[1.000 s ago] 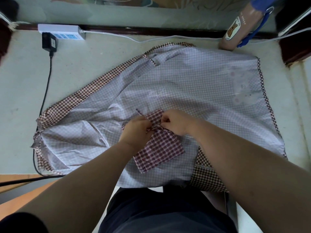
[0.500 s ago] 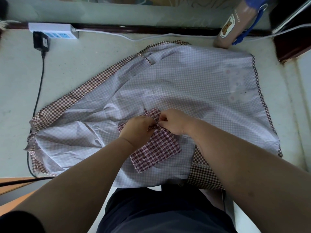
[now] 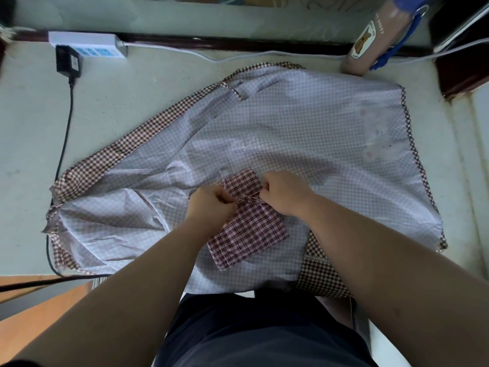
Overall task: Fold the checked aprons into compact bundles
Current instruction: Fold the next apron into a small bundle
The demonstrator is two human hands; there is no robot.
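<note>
On top of the pale apron [image 3: 304, 133], near the table's [image 3: 119, 102] front edge, lies that red bundle [image 3: 248, 231]. Why there? (A)

It looks like a handy work surface. The pale apron is spread flat over most of the table, and the bundle, which I take to be an apron already folded small, lies on its near half, right in front of the person. (B)

And the hands? (A)

Both are at the bundle's middle, close together. The left hand [image 3: 211, 205] has its fingers curled and pinches one end of a thin tie [image 3: 247, 200]. The right hand [image 3: 284, 193] pinches the other end the same way. Neither has a loose finger that I can see. (B)

So why hold it like that? (A)

The tie crosses the bundle and the cloth puckers where the ends meet. My guess is they're pulling a knot tight so the folds can't spring open. Pulling from both sides at once keeps the bundle from sliding. (B)

How far along, then? (A)

One apron seems nearly done. The pale one isn't folded at all, its left side is creased, and its near edge hangs off the table front. (B)

Anything in the way? (A)

A bottle [image 3: 367, 46] lies at the far right corner, touching or just beside the pale apron's edge. A power strip [image 3: 87, 45] sits far left, well apart. (B)
</note>
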